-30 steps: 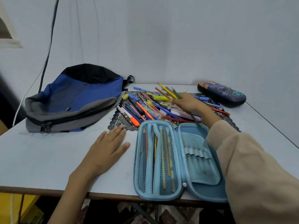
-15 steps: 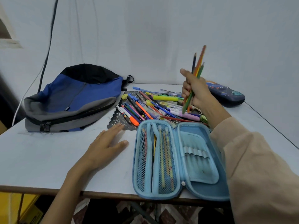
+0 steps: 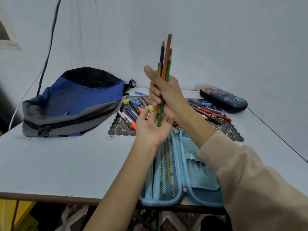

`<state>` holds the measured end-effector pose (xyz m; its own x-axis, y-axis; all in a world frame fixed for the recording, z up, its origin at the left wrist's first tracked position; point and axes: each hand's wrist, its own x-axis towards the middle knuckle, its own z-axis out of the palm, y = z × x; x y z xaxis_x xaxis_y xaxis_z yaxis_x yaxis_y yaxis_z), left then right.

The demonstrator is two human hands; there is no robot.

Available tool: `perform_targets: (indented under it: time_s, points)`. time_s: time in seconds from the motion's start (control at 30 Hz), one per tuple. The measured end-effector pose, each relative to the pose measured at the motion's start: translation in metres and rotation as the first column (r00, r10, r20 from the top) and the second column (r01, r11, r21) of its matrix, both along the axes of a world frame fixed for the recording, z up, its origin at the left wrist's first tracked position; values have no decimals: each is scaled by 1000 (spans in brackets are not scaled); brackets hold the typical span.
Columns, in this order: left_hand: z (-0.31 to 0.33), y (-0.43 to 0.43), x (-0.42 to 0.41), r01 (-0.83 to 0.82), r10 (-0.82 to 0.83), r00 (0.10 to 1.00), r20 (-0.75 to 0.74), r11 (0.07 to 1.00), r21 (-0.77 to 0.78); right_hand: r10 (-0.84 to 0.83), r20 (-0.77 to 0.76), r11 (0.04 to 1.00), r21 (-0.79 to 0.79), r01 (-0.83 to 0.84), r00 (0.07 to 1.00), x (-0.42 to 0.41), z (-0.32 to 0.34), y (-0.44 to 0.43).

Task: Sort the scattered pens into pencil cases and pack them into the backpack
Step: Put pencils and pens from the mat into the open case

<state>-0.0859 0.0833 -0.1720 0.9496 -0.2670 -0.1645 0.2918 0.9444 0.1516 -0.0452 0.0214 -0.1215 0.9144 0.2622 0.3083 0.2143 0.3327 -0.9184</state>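
My right hand [image 3: 166,94] grips a bundle of coloured pencils [image 3: 165,64] upright above the table, their tips pointing up. Under the bundle's lower ends is my left hand [image 3: 150,129], palm up with fingers relaxed, touching them. Below both hands lies the light blue pencil case [image 3: 180,174], opened flat, with a few pencils behind its mesh pocket. A heap of scattered pens [image 3: 131,112] lies on a dark lace mat [image 3: 120,129], partly hidden by my hands. The blue and grey backpack [image 3: 73,104] lies zipped at the left.
A dark blue patterned pencil case [image 3: 223,99], closed, sits at the back right near the table's right edge. More pens [image 3: 210,112] spread right of my right hand. A black cable [image 3: 50,42] hangs down the wall behind the backpack. The blue case overhangs the table's front edge.
My right hand lifted a bundle of pencils off the heap and brought it toward me, upright. My left hand left the tabletop and rose palm up under the bundle's lower ends.
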Motion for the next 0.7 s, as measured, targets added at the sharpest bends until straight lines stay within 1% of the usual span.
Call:
perform_targets:
  time_s: [0.17, 0.3, 0.53, 0.7]
  points:
    - [-3, -6, -1, -2, 0, 999, -34, 999, -54, 67, 60, 995, -75, -62, 996, -7, 0, -7]
    - [-3, -7, 0, -3, 1, 999, -41, 998, -57, 120, 111, 988, -115, -107, 987, -8, 0, -12]
    - [-1, -8, -4, -11, 10, 998, -59, 1000, -23, 177, 81, 980, -106, -168, 981, -7, 2, -14]
    - [-6, -4, -4, 8, -9, 998, -57, 1000, -14, 134, 14, 989, -71, -133, 991, -3, 5, -13]
